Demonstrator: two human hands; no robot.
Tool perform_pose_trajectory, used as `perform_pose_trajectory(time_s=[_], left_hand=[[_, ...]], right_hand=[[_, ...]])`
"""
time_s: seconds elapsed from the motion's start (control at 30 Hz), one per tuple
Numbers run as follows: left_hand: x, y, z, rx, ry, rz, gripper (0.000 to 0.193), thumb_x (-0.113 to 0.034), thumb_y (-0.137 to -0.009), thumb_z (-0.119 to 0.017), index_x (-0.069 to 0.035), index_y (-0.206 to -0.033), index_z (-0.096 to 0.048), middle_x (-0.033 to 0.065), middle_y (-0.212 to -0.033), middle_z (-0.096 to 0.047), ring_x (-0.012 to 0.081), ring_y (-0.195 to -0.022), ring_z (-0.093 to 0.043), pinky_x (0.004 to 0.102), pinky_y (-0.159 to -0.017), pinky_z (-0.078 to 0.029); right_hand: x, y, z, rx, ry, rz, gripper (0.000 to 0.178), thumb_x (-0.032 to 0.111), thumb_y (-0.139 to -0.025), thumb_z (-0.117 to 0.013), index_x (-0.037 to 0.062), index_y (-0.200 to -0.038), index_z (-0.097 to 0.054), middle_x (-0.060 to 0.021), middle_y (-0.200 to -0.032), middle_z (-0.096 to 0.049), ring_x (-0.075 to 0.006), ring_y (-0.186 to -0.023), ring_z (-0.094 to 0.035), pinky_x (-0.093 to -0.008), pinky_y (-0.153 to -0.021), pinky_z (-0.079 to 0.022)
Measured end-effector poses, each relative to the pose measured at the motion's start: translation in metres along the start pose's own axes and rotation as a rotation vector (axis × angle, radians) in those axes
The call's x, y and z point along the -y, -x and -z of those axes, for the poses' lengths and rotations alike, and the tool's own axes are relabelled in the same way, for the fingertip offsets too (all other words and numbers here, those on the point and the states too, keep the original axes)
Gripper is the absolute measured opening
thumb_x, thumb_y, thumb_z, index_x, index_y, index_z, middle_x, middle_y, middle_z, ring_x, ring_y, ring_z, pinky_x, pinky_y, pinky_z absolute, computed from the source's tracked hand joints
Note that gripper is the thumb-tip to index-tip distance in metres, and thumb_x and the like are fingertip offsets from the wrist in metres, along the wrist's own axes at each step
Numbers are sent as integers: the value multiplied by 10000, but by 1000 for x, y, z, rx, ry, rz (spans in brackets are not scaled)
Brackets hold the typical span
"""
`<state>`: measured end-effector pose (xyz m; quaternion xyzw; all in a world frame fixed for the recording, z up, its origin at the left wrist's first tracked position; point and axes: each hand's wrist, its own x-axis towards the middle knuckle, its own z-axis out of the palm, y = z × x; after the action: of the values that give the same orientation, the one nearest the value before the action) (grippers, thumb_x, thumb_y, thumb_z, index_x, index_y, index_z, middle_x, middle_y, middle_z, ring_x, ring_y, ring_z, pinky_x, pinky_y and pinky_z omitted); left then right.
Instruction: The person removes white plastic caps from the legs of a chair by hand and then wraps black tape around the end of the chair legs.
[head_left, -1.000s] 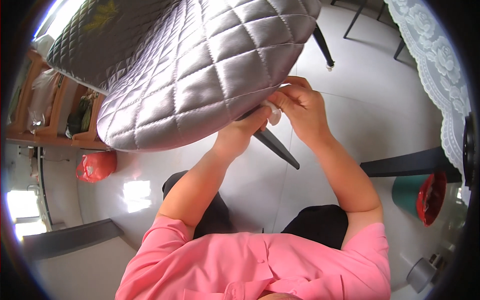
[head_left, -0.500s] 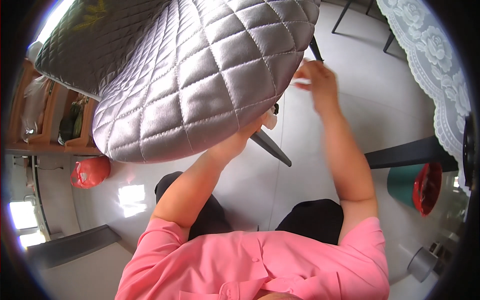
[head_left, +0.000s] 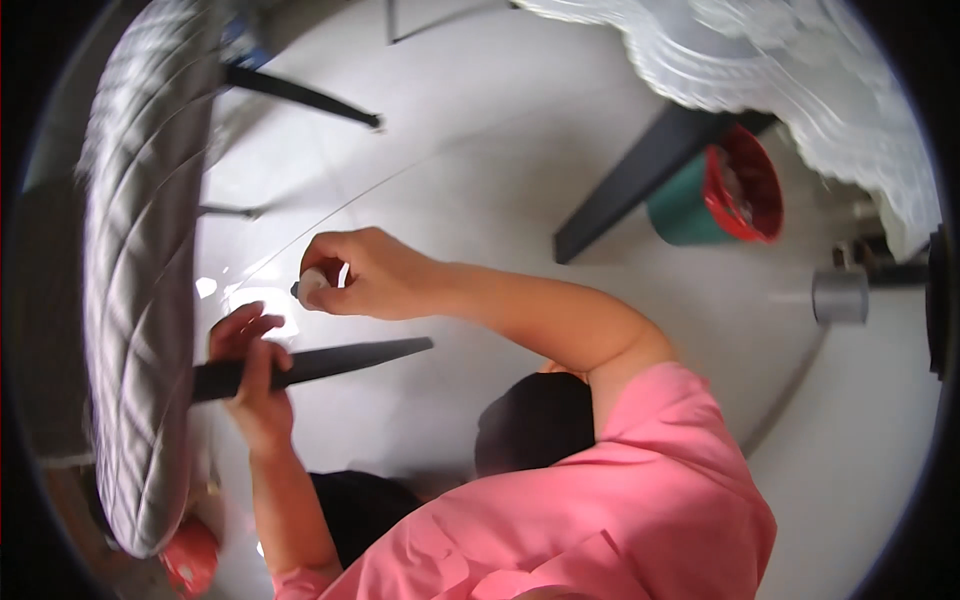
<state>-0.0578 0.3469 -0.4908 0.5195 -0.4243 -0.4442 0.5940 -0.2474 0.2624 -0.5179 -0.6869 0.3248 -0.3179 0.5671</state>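
Note:
The quilted silver-grey chair (head_left: 145,290) stands on edge at the left, one dark tapered leg (head_left: 360,357) jutting right from it. My left hand (head_left: 252,375) crosses this leg close to the chair, thumb over it and fingers parted and loosely curled. No object shows in that hand. Just above and to the right, my right hand (head_left: 375,275) pinches a small whitish piece (head_left: 313,287) with a dark end. Its exact kind is not clear. The piece is apart from the leg, and my fingers hide some of it.
Other dark chair legs (head_left: 310,97) extend over the pale tiled floor (head_left: 470,190). A table leg (head_left: 630,180) and a green bin (head_left: 685,205) with a red liner stand at the right, below a white lace tablecloth (head_left: 760,70). A red bag (head_left: 190,555) lies lower left.
My view has swung right, so the chair now appears edge-on at the left. My right hand has come near my left and now holds the small whitish piece. My left hand's fingers have come into sight.

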Motion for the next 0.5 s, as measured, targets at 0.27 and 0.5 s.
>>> perform_pose_trajectory(time_s=[0.27,0.5], left_hand=[[4,11,3,32,14,-62,164,16,-838,-515,-32,-995,-505,104,-887,-584,109,-588,-469,217,-536,-369],[11,12,3,54,25,-50,127,26,-830,-495,-40,-939,-495,75,-799,-539,106,-571,-453,213,-531,-371]], right_hand=[[-54,192,93,-1096,-105,-168,299,136,-889,-563,62,-1168,-485,-52,-948,-571,-91,-717,-543,-223,-620,-458],[-12,325,297,-1655,824,27,496,149,-884,-587,-67,-1269,-361,-128,-1032,-590,-198,-888,-591,-289,-821,-459]])
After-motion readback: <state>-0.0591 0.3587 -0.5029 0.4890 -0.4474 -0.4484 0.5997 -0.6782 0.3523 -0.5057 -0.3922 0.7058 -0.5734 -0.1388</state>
